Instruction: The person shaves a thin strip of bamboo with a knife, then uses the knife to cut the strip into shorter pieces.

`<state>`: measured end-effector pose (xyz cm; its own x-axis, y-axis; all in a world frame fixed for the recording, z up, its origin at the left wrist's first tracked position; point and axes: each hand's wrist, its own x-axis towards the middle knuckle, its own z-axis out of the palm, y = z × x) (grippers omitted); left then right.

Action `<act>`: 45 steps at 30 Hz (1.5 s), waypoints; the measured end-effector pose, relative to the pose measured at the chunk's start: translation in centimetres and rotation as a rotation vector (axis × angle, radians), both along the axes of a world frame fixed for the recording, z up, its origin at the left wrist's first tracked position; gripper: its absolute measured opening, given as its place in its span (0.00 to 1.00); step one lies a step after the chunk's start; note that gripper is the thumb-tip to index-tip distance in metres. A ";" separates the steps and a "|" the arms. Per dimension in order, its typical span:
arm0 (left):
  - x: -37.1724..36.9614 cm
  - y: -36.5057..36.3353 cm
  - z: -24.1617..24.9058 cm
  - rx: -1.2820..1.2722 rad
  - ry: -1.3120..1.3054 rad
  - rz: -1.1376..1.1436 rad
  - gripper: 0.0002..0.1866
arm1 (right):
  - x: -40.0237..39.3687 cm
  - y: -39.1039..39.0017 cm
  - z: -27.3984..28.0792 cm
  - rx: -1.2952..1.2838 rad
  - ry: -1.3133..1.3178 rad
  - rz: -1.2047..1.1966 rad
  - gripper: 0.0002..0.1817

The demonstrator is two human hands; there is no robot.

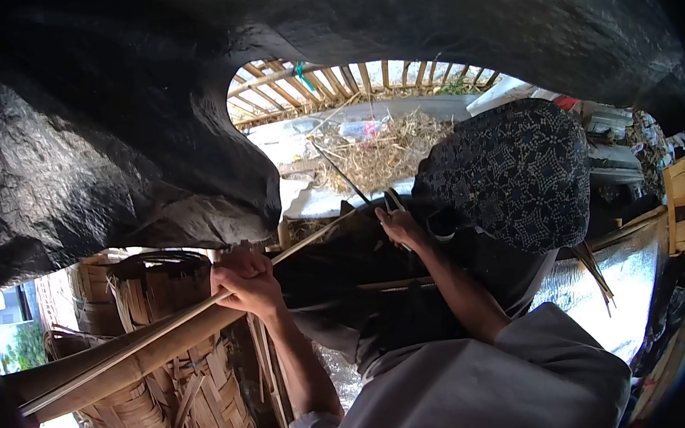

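My left hand (245,284) is closed round a long, pale bamboo strip (147,340). That strip runs from the lower left, past a thick bamboo pole (157,357), up toward my right hand. My right hand (401,228) is closed near the strip's upper end, over dark cloth on my lap. From its fingers a slim dark tool (343,175), like a long blade, points up and left. A short forked piece (394,200) shows just above the same fingers; what exactly the fist wraps is partly hidden.
Tall woven bamboo baskets (159,389) stand at lower left. Black plastic sheeting (111,136) hangs overhead and left. A rounded patterned cloth (508,177) is beside my right arm. Beyond lie dry shavings (410,148) and a slatted bamboo fence (348,78). Thin strips (595,274) stick out at right.
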<state>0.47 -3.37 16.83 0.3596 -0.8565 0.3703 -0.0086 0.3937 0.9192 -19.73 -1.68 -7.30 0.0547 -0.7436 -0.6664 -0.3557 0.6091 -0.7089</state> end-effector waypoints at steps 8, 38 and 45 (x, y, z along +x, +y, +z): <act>0.1 -1.0 -0.3 -0.070 0.118 0.188 0.24 | 0.5 0.5 0.7 -0.029 0.037 0.049 0.38; -0.5 -1.7 0.1 -0.120 0.069 0.459 0.12 | 1.9 3.4 -3.4 -0.094 0.324 0.173 0.34; -0.4 -1.6 0.3 -0.085 0.084 0.534 0.14 | 3.0 1.7 1.7 -0.214 0.224 0.062 0.31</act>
